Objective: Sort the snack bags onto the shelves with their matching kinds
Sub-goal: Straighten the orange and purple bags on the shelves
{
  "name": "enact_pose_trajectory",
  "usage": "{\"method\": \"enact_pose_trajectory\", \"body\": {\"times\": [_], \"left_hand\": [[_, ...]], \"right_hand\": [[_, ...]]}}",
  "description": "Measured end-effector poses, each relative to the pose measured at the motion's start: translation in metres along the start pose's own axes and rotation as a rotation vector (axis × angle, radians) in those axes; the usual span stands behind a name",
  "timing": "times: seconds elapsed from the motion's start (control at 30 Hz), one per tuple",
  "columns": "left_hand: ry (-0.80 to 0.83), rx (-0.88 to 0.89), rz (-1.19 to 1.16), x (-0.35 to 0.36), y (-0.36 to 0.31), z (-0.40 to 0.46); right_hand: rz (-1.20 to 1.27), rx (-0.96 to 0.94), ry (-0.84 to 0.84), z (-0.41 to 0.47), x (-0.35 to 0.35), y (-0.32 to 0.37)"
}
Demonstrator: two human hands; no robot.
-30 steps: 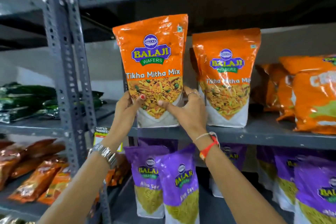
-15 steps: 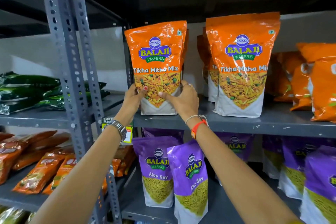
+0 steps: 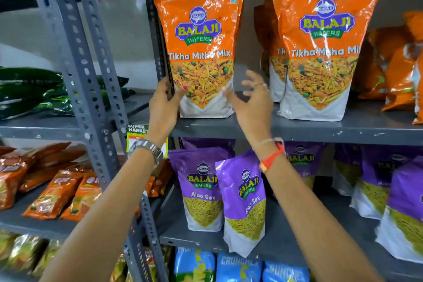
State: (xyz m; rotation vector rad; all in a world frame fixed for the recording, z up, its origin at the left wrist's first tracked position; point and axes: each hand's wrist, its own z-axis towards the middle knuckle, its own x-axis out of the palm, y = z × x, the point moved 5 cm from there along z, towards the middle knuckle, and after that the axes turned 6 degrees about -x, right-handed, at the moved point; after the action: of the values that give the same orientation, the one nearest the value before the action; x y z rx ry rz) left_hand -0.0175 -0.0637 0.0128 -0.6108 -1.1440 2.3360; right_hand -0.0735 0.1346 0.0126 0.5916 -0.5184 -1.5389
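Observation:
An orange Balaji Tikha Mitha Mix bag [image 3: 201, 36] stands upright at the left end of the grey middle shelf [image 3: 297, 129]. My left hand [image 3: 163, 103] grips its lower left edge, thumb on the front and fingers behind. My right hand [image 3: 249, 101] is just off the bag's lower right corner, fingers spread and blurred, holding nothing. To the right on the same shelf stand matching Tikha Mitha Mix bags [image 3: 320, 52], one in front of others.
Purple Aloo Sev bags [image 3: 202, 188] fill the shelf below, blue Crunchex bags [image 3: 240, 268] the one under that. Other orange bags [image 3: 398, 68] lean at far right. A perforated grey post [image 3: 75, 64] stands left, with green bags [image 3: 34, 89] and orange-brown packets [image 3: 57, 192] beyond it.
The bag went from held up in both hands to standing on the shelf. My right hand has let go and opened. The view has moved closer.

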Motion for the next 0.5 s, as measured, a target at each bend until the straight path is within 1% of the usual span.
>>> {"method": "enact_pose_trajectory", "body": {"times": [0.07, 0.1, 0.17, 0.2, 0.3, 0.4, 0.43, 0.5], "left_hand": [[-0.16, 0.075, -0.084, -0.01, -0.005, -0.03], [-0.204, 0.114, -0.137, -0.011, -0.006, -0.05], [-0.234, 0.141, -0.224, -0.007, 0.008, -0.087], [-0.229, 0.119, -0.266, -0.002, 0.018, -0.106], [-0.186, -0.02, -0.331, 0.024, 0.061, -0.156], [-0.159, -0.256, -0.382, 0.054, 0.111, -0.203], [-0.155, -0.337, -0.411, 0.064, 0.126, -0.217], [-0.121, -0.504, -0.466, 0.082, 0.155, -0.242]], "right_hand": [[0.112, -0.03, -0.138, -0.026, -0.023, -0.002], [0.15, -0.039, -0.192, -0.043, -0.033, -0.008], [0.206, -0.013, -0.246, -0.078, -0.049, -0.029], [0.203, 0.015, -0.243, -0.094, -0.054, -0.045], [0.156, 0.163, -0.194, -0.131, -0.06, -0.109], [0.065, 0.325, -0.08, -0.157, -0.062, -0.173], [0.046, 0.412, -0.018, -0.165, -0.059, -0.197], [0.093, 0.658, 0.122, -0.182, -0.048, -0.237]]}}
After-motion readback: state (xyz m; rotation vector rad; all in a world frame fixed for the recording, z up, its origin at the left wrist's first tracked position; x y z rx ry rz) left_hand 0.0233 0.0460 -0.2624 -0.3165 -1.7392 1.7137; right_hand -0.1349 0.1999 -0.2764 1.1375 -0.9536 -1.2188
